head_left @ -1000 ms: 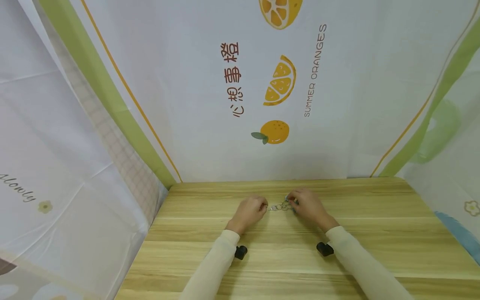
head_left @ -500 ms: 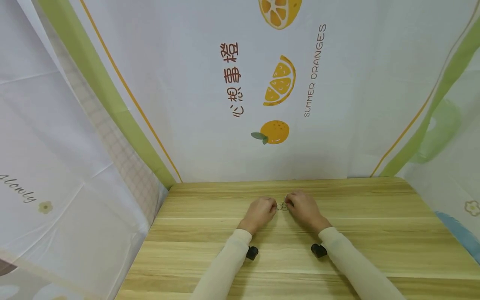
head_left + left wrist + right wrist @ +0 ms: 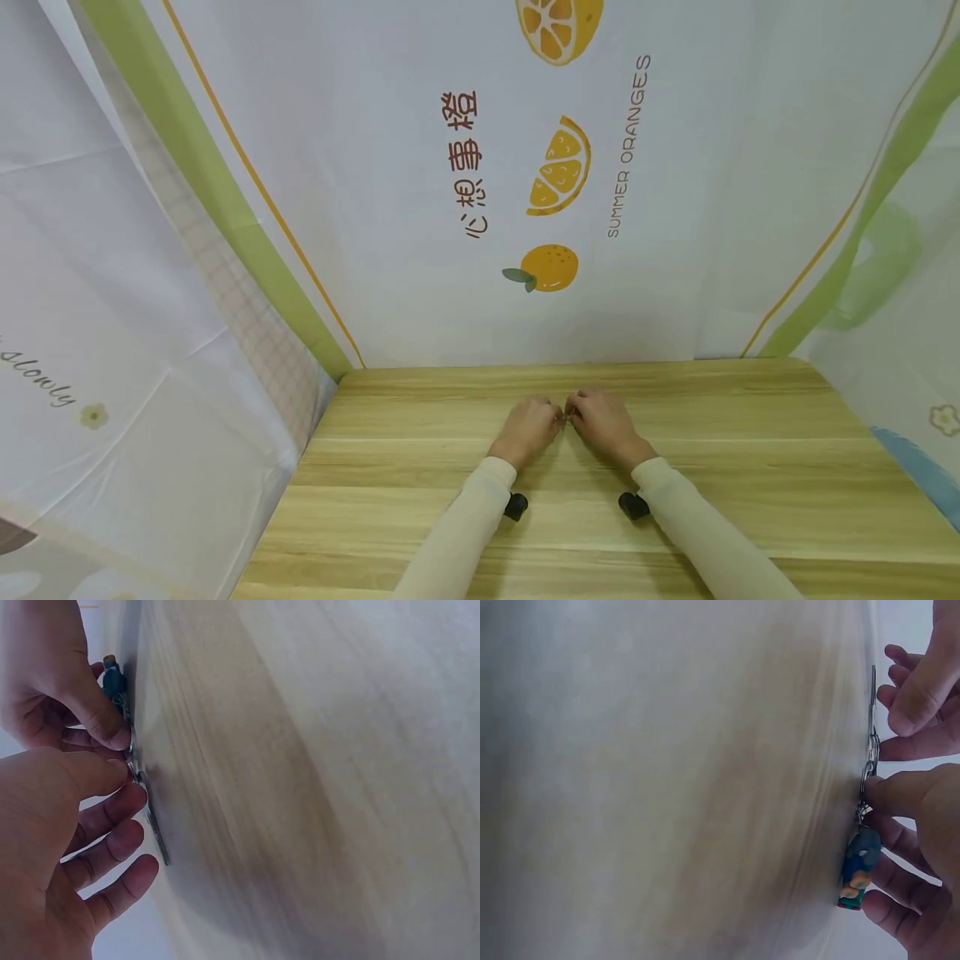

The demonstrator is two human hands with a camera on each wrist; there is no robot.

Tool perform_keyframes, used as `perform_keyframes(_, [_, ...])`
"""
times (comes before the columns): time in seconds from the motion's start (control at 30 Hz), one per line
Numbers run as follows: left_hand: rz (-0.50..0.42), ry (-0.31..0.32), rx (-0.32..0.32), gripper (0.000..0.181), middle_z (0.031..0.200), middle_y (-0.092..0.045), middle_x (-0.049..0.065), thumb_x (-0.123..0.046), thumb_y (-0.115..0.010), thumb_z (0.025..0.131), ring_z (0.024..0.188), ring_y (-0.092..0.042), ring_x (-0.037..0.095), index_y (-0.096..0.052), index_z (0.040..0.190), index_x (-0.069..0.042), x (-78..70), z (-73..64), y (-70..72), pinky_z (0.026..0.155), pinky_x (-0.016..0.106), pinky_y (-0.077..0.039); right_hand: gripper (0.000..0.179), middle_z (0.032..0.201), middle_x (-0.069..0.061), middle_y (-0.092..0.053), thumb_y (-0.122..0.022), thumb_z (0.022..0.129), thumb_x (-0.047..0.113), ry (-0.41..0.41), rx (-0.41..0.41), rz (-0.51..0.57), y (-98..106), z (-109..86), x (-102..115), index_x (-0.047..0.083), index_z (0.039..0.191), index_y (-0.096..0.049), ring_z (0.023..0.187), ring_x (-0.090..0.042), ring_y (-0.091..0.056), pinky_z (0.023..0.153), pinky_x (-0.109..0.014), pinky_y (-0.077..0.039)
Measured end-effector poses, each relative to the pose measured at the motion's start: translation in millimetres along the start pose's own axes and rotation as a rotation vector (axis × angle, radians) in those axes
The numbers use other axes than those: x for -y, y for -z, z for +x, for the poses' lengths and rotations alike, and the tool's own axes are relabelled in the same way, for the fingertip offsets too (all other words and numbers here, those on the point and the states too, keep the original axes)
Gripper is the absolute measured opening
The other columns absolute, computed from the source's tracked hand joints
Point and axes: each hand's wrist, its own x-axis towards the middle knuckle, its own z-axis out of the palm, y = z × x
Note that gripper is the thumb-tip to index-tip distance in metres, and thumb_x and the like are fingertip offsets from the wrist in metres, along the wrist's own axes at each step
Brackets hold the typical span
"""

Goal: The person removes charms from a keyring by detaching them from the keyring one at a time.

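Note:
A keychain with metal rings and links (image 3: 868, 769) is between my two hands over the wooden table. Its small blue-green figurine (image 3: 860, 862) with orange parts hangs on the side of my right hand (image 3: 600, 419). That hand pinches the ring part of the chain between thumb and finger. My left hand (image 3: 531, 427) pinches the links beside it, its other fingers loosely bent. A thin metal piece (image 3: 159, 838), seen edge-on, runs out past the left fingertips close along the tabletop. The fingers of both hands hide most of the joint.
The wooden table (image 3: 570, 533) ends at a white cloth wall (image 3: 405, 275) printed with oranges. More cloth (image 3: 150, 350) hangs at the left side. A black wrist mount (image 3: 516, 506) sticks out inward from the left sleeve, with its match (image 3: 633, 506) at the right sleeve.
My left hand has moved right and my right hand slightly left, so the fingertips now nearly meet. The chain, stretched between them a second ago, is mostly covered by fingers in the head view.

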Motion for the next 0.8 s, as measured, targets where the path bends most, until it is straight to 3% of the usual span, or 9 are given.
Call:
perform_keyframes(0.3, [-0.030,0.021,0.052,0.016,0.110,-0.079,-0.002,-0.025,-0.071,0.105,0.103,-0.072,0.017,-0.081,0.115,-0.018,-1.9,-2.2,-2.3,0.085,0.026,-0.061,0.010,0.086,-0.003,-0.068,-0.078,0.096,0.010,-0.007,0.009,-0.018,-0.5,-0.9,0.3,0.013,0.089,-0.073,0.077,-0.019,-0.061,0.069,-0.037,-0.054])
perform_keyframes(0.6, [0.010,0.002,0.040,0.012,0.106,-0.077,-0.003,-0.027,-0.070,0.106,0.098,-0.070,0.014,-0.077,0.109,-0.018,-0.7,-2.2,-6.3,0.082,0.023,-0.059,0.011,0.083,0.000,-0.067,-0.078,0.096,0.010,-0.034,0.012,0.021,1.4,-0.1,-0.2,0.013,0.090,-0.070,0.073,-0.014,-0.054,0.064,-0.032,-0.048])
perform_keyframes(0.8, [-0.090,0.022,-0.001,0.011,0.094,-0.064,-0.004,-0.023,-0.068,0.107,0.080,-0.058,0.008,-0.074,0.102,-0.014,2.3,-3.1,-6.0,0.070,0.019,-0.051,0.006,0.081,0.000,-0.067,-0.076,0.097,0.010,-0.059,-0.005,0.044,1.0,1.4,-1.5,0.012,0.094,-0.071,0.068,-0.011,-0.053,0.059,-0.030,-0.047])
